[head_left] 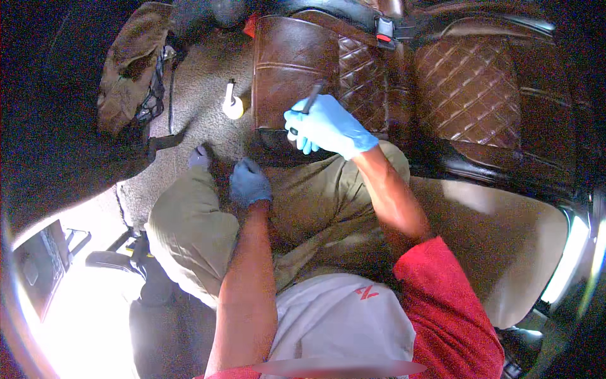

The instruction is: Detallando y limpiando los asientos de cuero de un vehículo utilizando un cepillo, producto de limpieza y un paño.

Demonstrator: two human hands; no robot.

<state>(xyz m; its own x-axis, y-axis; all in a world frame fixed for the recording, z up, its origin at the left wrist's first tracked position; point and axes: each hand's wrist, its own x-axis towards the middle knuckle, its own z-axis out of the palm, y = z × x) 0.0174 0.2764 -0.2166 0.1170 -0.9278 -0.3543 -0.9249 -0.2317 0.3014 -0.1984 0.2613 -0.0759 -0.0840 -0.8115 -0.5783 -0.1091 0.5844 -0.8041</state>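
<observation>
My right hand point(329, 124), in a light blue glove, is closed around a dark, slim handled tool point(312, 97); its exact kind cannot be told. The hand is above the edge of a brown leather car seat point(296, 71) with a diamond-quilted part. My left hand point(249, 182), also gloved, rests low between my knees, its fingers curled; whether it holds anything cannot be told. On the grey carpeted car floor point(199, 94), ahead of my left hand, lies a small white object with a round end and a dark-tipped stem point(232, 104).
A second quilted seat part point(468, 90) lies at the right, with a seat-belt buckle point(385, 31) near the top. A crumpled brown cover point(132, 71) stands at the upper left. A beige panel point(492, 237) is at my right, and bright light enters at the lower left.
</observation>
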